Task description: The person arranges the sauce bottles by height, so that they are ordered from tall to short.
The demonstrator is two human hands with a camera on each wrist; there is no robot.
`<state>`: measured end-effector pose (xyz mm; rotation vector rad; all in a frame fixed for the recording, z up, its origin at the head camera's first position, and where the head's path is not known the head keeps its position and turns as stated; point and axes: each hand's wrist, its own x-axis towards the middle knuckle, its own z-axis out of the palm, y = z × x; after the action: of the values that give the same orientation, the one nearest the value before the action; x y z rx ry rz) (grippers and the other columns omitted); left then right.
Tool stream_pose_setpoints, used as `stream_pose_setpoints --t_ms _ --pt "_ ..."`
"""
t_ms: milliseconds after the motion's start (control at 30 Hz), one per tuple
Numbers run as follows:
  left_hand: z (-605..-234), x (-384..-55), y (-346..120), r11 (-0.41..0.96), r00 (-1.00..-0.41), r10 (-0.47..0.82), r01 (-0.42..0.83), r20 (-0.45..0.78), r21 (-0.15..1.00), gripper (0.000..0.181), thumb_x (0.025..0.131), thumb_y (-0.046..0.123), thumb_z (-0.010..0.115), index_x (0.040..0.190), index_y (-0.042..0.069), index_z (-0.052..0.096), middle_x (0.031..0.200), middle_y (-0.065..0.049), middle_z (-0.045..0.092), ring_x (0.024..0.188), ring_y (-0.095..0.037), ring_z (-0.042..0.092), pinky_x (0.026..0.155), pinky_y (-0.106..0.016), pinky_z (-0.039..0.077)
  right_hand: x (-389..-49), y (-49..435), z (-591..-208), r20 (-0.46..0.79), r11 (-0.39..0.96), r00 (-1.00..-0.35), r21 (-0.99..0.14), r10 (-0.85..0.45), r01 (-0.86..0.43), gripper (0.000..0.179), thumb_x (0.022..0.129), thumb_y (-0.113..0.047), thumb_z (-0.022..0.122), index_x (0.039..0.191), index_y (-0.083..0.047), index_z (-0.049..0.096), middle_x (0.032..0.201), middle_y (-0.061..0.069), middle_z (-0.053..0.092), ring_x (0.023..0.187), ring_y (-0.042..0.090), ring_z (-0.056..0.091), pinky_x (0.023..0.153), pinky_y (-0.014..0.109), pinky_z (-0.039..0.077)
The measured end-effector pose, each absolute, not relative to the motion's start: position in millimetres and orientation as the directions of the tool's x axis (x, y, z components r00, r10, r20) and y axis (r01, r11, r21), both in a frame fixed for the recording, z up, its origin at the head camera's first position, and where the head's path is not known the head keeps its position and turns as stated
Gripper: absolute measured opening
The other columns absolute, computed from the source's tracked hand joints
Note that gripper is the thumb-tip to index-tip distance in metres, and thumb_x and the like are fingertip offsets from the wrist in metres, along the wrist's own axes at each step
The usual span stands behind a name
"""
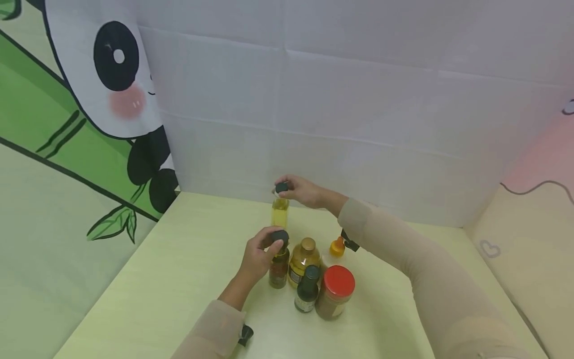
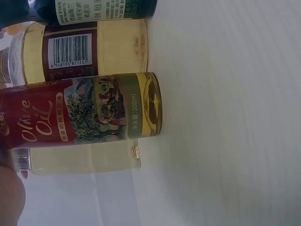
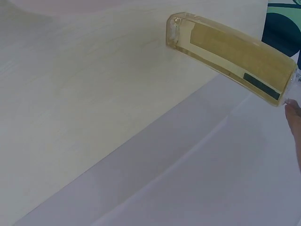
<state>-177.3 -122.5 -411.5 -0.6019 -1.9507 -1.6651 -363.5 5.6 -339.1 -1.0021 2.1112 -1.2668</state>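
Note:
My left hand (image 1: 257, 257) grips the black cap of an olive oil bottle (image 1: 279, 271), thumb on the near side. In the left wrist view this olive oil bottle (image 2: 80, 110) shows a red label with a picture and "200ml". Behind it, my right hand (image 1: 302, 191) holds a tall clear bottle of pale yellow oil (image 1: 280, 215) by its dark-capped neck. The right wrist view shows the clear bottle (image 3: 230, 56) upright, with only part of the fingers (image 3: 294, 117) visible at its neck. Whether its base touches the table cannot be told.
Right of the olive oil stand a rounded amber bottle (image 1: 305, 258), a small dark green bottle (image 1: 307, 294) and a red-lidded jar (image 1: 339, 281). An orange-topped item (image 1: 337, 247) sits behind the jar. A white sheet (image 1: 358, 109) hangs along the table's (image 1: 179, 269) back edge.

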Motion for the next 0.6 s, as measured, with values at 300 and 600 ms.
stream_pose_setpoints --t_ms 300,600 --pt "-412.7 -174.8 -121.7 0.149 -0.777 0.013 0.624 0.629 0.767 0.024 0.087 -0.010 0.054 0.110 -0.014 0.056 0.094 -0.027 0.065 0.088 -0.016 0.065 0.079 -0.029 0.054 -367.4 3.7 -339.7 -0.022 0.286 -0.594 -0.890 -0.804 -0.354 0.040 0.100 -0.002 0.053 0.136 0.010 0.040 0.127 0.023 0.055 0.118 0.027 0.053 0.102 0.035 0.041" --pt "-416.8 -177.8 -123.6 0.142 -0.769 0.020 0.635 0.639 0.760 0.024 0.087 -0.010 0.054 0.110 -0.014 0.056 0.095 -0.027 0.064 0.088 -0.012 0.065 0.076 -0.028 0.055 -370.4 2.6 -340.0 -0.043 0.265 -0.547 -0.904 -0.836 -0.334 0.041 0.100 -0.003 0.052 0.136 0.009 0.036 0.134 0.028 0.049 0.121 0.030 0.051 0.102 0.039 0.041"
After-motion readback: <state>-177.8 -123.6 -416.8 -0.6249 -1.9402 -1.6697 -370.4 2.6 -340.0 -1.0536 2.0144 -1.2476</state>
